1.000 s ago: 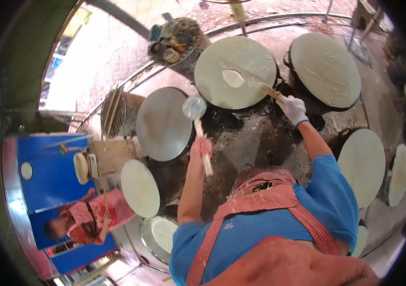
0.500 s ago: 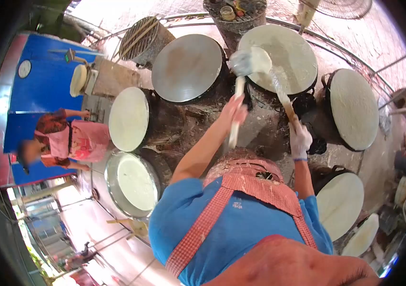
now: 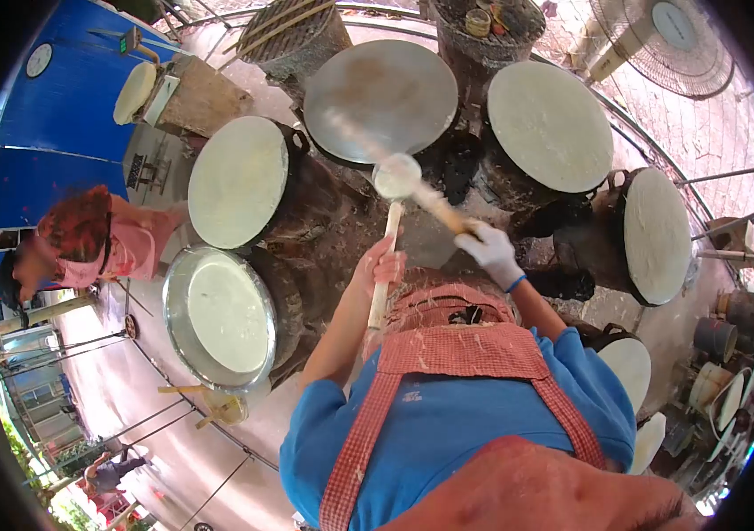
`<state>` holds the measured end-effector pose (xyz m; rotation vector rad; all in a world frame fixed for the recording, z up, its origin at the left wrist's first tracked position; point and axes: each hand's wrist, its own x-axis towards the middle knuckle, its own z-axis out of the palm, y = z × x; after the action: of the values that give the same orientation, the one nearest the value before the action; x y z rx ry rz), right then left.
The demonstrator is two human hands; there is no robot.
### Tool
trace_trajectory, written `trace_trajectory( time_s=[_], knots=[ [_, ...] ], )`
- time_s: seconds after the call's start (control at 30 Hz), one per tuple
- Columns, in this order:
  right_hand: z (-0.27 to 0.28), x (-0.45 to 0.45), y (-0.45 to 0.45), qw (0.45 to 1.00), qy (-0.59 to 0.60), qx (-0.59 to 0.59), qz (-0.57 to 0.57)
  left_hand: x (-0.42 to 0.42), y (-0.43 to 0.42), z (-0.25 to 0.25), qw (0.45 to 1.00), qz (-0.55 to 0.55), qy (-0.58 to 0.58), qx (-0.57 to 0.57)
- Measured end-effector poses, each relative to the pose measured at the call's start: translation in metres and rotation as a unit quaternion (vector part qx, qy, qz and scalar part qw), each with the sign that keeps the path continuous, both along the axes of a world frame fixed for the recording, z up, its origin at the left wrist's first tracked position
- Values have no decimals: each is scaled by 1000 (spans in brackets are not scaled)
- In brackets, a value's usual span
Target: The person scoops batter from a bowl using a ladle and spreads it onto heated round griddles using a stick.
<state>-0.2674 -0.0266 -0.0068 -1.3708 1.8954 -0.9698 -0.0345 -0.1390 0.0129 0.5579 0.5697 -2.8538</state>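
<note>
My bare left hand [image 3: 383, 267] is closed around the pale handle of a ladle [image 3: 396, 177], whose round bowl looks full of white batter. In a white glove, my right hand [image 3: 493, 255] grips the wooden handle of a long flat spatula [image 3: 439, 211]. Its blade is smeared by motion and reaches over the near edge of a grey round griddle [image 3: 381, 97] with brownish patches. The spatula crosses close by the ladle's bowl; I cannot tell whether they touch. To the right, another griddle [image 3: 550, 126] carries a white layer.
More white-covered griddles stand at the left [image 3: 239, 182] and right [image 3: 656, 237]. A metal basin [image 3: 173, 310] of white batter sits at lower left. A co-worker in a pink apron [image 3: 134, 243] stands at far left. A fan [image 3: 669, 40] is at upper right.
The ladle and spatula have swung from the right-hand white-covered griddle to the grey one. My view has turned left, and my left hand has come lower and nearer my body.
</note>
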Motion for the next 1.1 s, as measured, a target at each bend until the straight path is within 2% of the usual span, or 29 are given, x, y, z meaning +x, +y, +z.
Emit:
trace_trajectory(
  time_s=[0.07,0.1,0.13,0.17,0.2,0.23,0.27,0.3,0.33,0.37,0.4,0.43,0.47,0.5,0.53,0.57,0.6,0.67,0.7,0.73,0.77,0.87,0.93,0.97,1.0,1.07,1.1],
  knots=[
    [29,44,-32,991,-85,80,63,27,8,-8,991,42,-115,-53],
    [32,64,-46,989,-64,52,124,41,10,-20,991,43,-115,-57],
    [34,82,-58,982,-41,24,182,56,14,-38,997,44,-64,-18],
    [46,97,-68,965,-16,58,256,67,17,-49,999,44,-12,21],
    [49,111,-75,947,-1,94,307,75,23,-52,994,74,-85,-15],
    [53,124,-82,925,15,127,358,81,24,-52,982,45,-172,-57],
    [45,133,-86,907,23,160,389,80,28,-41,979,88,-169,-78],
    [38,134,-87,911,-15,107,397,71,33,-31,945,95,-300,-85],
    [33,130,-94,907,-39,109,406,65,33,-20,922,100,-362,-89],
    [53,113,-109,900,11,142,413,60,34,-9,895,100,-424,-93],
    [78,88,-131,889,62,175,419,74,37,-30,950,152,-268,-46],
    [85,56,-153,916,46,158,366,83,41,-42,975,199,-102,4],
    [23,18,-175,949,112,-42,293,82,43,-44,975,199,-100,5],
    [20,-27,-206,976,142,26,165,78,45,-45,967,230,-106,22],
    [30,-77,-235,984,165,-12,73,71,47,-45,957,265,-113,39],
    [6,-134,-278,968,253,-8,-2,59,47,-42,955,273,-107,39],
    [8,-178,-314,960,254,18,-120,49,49,-32,944,295,-148,7],
    [2,-259,-373,913,331,81,-227,38,48,-25,924,323,-203,-28],
    [2,-288,-394,899,358,68,-243,36,48,-27,927,348,-138,-14],
    [11,-305,-413,906,339,118,-226,33,51,-29,925,372,-73,0],
    [6,-323,-433,909,342,134,-199,28,56,-31,910,408,-65,26],
    [-24,-352,-466,920,323,195,-106,20,60,-16,883,436,-166,52],
    [-20,-343,-458,913,360,161,-100,20,61,-17,884,441,-141,57],
    [-26,-335,-447,908,384,89,-141,21,62,-18,889,443,-105,56],
    [-21,-321,-432,906,386,105,-138,20,59,-12,889,439,-112,70],
    [-4,-286,-396,924,349,-3,-157,17,54,2,871,446,-195,71],
    [2,-261,-376,928,341,-1,-151,16,52,4,849,450,-269,74]
  ],
)
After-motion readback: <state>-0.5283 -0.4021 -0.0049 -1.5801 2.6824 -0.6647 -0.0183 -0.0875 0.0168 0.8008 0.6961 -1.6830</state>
